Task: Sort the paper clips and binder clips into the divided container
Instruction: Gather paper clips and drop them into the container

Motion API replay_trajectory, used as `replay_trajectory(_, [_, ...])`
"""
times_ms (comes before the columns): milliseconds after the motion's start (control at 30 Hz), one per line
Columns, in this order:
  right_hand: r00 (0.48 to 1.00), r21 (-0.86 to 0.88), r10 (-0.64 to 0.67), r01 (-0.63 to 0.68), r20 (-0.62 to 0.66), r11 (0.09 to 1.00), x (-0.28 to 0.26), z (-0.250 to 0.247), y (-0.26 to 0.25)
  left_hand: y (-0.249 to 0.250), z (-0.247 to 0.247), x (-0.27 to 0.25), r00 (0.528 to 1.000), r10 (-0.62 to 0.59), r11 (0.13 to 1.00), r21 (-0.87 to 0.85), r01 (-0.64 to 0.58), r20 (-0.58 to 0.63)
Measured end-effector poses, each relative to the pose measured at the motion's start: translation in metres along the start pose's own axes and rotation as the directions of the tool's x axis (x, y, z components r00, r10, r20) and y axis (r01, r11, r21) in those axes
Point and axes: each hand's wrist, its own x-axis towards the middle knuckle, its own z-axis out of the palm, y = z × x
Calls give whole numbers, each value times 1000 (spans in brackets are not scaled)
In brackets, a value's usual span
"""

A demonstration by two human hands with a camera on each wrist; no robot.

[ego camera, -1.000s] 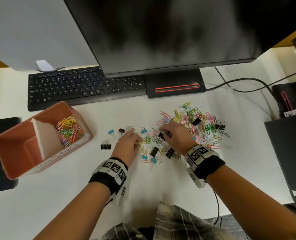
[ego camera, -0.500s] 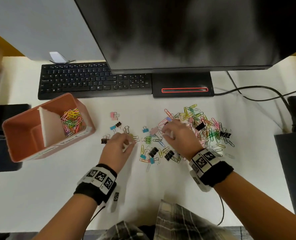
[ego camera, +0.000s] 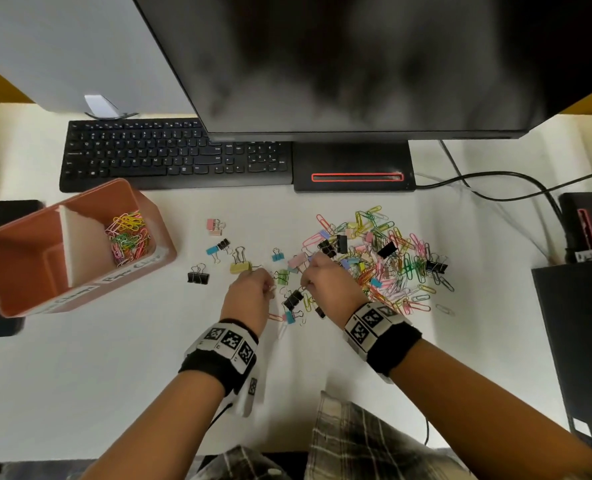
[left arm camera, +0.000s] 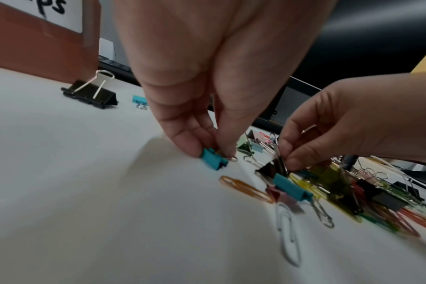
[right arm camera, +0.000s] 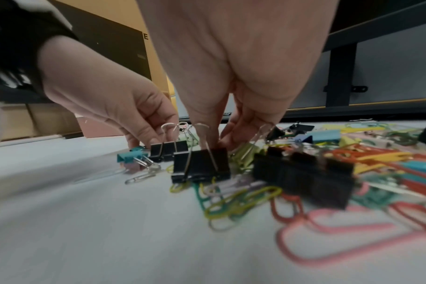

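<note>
Fingertips of our left hand (left arm camera: pixel 197 107) pinch a small teal binder clip (left arm camera: pixel 214 158) against the white desk (ego camera: pixel 114 368); our right hand (left arm camera: pixel 333 123) pinches the wire handles of a black binder clip (left arm camera: pixel 271 168) just beside it. Two hands, two clips held. To the right sprawls the mixed pile of coloured paper clips (ego camera: pixel 391 268), too many to count, with black and pastel binder clips among them. Left of our hands we count five loose binder clips: one pink, one blue, one yellow and two black. The terracotta divided container (ego camera: pixel 17 271) stands well left; its right compartment holds coloured paper clips.
</note>
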Motion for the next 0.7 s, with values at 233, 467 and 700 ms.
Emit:
replay_trajectory(233, [998,87,14,-8,-62,996,-7,-8,16,-4,-7,0,999,-30,997,-72,33,37])
replay_trajectory(467, [968,203,-55,106,-243,974,-15,-25,19,-12,-19,0,982,185,982,-31,-186,-31])
replay_trajectory(700, [980,362,-129,176,-149,915,-42,-8,-5,-31,-9,-27,946,245,969,-17,-247,214])
